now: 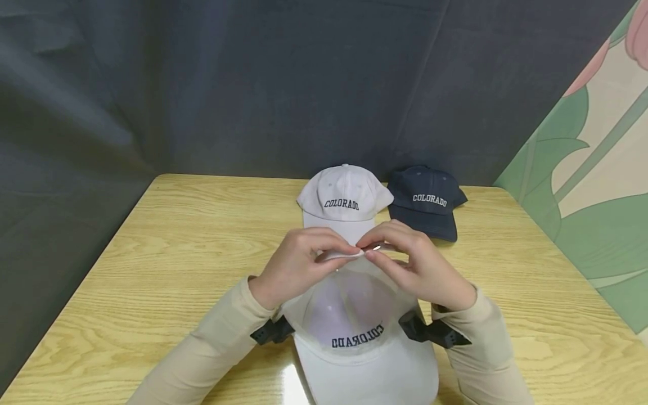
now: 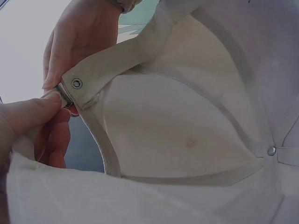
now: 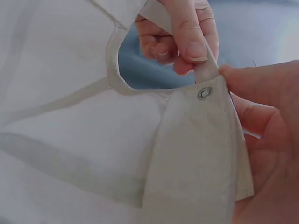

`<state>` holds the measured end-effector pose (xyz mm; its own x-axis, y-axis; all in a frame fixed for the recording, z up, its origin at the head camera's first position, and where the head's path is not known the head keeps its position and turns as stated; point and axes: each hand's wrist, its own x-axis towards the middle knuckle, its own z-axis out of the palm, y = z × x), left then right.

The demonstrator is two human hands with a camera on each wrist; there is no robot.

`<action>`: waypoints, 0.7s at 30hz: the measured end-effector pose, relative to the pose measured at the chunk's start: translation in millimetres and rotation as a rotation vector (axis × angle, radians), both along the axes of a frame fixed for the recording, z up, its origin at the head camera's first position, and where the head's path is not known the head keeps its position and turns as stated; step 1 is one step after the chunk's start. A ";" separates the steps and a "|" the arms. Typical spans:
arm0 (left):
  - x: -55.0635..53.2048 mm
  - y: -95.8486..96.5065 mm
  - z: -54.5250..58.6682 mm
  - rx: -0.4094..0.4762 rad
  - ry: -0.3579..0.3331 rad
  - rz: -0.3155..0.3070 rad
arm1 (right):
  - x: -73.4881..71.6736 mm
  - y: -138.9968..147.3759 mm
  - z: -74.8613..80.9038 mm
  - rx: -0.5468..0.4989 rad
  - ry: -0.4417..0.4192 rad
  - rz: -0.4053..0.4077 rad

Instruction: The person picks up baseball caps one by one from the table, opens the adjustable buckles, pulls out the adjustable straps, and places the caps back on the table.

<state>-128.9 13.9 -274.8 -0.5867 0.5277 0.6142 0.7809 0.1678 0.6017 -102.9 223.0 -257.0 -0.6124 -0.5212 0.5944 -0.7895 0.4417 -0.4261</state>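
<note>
White fabric strap at the back of a baseball cap is pinched between the thumb and bent fingers of the left hand. The right hand, also closed in a pinch, grips the cap's back edge just beside a metal buckle and a small metal eyelet; the fingertips of both hands nearly meet. This cap lies below and between the forearms, its inside facing up and its brim towards the person, with COLORADO showing reversed through the front panel. Beige sleeves cover the arms, and a black wrist camera sits at each cuff. Beyond the hands, a second white cap stands on the wood-grain table, with a navy cap just beside it on the right, both lettered COLORADO. Dark cloth hangs behind; a leaf-and-flower mural fills the right side.
</note>
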 end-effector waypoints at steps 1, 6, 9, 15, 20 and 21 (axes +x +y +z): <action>0.0 -0.1 0.1 -0.001 0.002 -0.002 | 0.2 0.4 0.1 0.000 -0.006 -0.009; 0.0 -0.1 0.4 -0.006 0.017 -0.008 | 1.6 1.2 0.9 0.001 -0.010 -0.043; -0.3 -0.1 0.6 -0.006 0.028 -0.009 | 1.8 0.9 1.5 -0.002 -0.013 -0.053; -0.7 -0.3 1.2 -0.004 0.026 -0.003 | 1.4 1.1 0.9 -0.005 -0.026 -0.065; -0.8 -1.4 2.4 0.024 -0.037 0.005 | -0.1 6.3 2.3 -0.013 -0.068 0.002; -1.0 -1.8 2.7 0.033 -0.056 0.007 | -0.3 8.2 3.0 -0.006 -0.078 0.023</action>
<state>-129.9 12.1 -272.1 -0.6240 0.5037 0.5974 0.7448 0.1523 0.6496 -103.2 231.2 -254.0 -0.6451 -0.5323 0.5482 -0.7636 0.4215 -0.4892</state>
